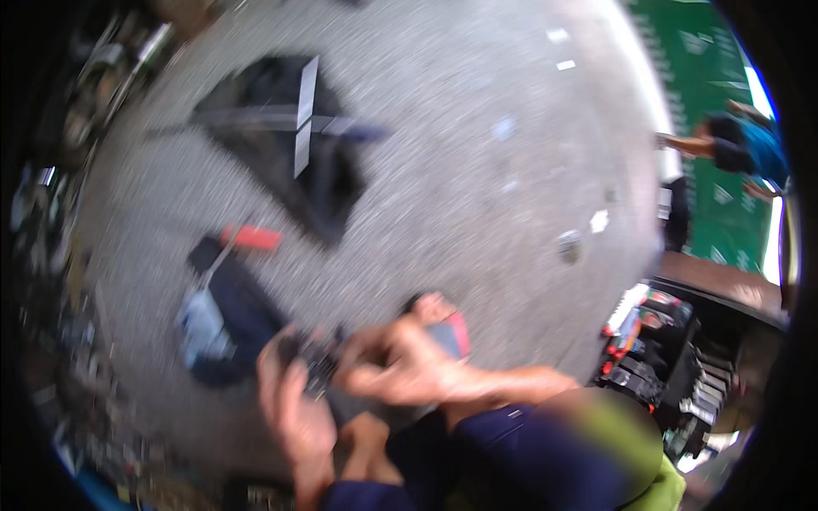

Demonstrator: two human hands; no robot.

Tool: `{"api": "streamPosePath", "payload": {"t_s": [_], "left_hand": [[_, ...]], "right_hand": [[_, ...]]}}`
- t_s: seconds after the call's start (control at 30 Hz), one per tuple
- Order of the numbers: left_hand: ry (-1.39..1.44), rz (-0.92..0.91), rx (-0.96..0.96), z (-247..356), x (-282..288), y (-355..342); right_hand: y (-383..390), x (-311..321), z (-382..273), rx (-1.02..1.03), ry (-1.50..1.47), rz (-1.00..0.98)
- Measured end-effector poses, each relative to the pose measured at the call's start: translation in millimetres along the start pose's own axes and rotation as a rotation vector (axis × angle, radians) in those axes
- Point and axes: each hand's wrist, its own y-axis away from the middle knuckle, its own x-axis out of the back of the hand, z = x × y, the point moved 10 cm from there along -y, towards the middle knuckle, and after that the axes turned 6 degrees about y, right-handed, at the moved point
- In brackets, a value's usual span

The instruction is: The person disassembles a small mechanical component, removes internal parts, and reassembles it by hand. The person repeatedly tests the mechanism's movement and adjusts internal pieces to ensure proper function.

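Observation:
My left hand (294,404) is closed around a small dark part (317,358), seemingly a metal mechanism, though blur hides its exact kind. Against the right side of that part, my right hand (396,362) is bent with thumb and fingers pinched together. Whatever lies between those fingertips is too small and smeared to make out. Both hands are above the ground in front of my bent legs. Beyond the right hand a foot in a red-edged sandal (458,334) shows.
Left of my hands lie a dark cloth-like thing (243,298), a light blue cloth (204,328) and a red block-shaped object (253,237). A black sheet with grey strips (273,157) lies farther off. Right stands an open black case of tools (643,341); another person (745,149) is beyond.

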Motion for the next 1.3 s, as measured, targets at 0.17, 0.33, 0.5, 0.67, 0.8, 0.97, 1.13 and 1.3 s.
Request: {"api": "streamPosePath", "payload": {"t_s": [0.17, 0.33, 0.5, 0.67, 0.8, 0.97, 1.13, 1.3], "left_hand": [[0.072, 0.116, 0.057, -4, 1, 0], [0.079, 0.045, 0.104, -15, 0, 6], [0.020, -0.004, 0.082, -5, -7, 13], [0.032, 0.050, 0.077, -10, 2, 1], [0.125, 0.025, 0.072, -23, 28, -7], [0.433, -0.121, 0.260, -33, 7, -12], [0.686, -0.084, 0.466, -52, 13, 2], [0.691, -0.087, 0.513, -67, 8, 2]], "right_hand": [[-18, 5, 2, 0.179, 0.219, 0.032], [-11, 7, 18, 0.111, 0.316, 0.142], [-13, 1, 12, 0.167, 0.487, 0.169], [-12, 4, -16, 0.244, 0.496, 0.152], [10, -11, -54, 0.505, 0.864, 0.192], [11, -13, -52, 0.595, 0.934, 0.340], [9, -27, -60, 0.694, 0.934, 0.244], [10, -19, -52, 0.658, 0.910, 0.241]]}}
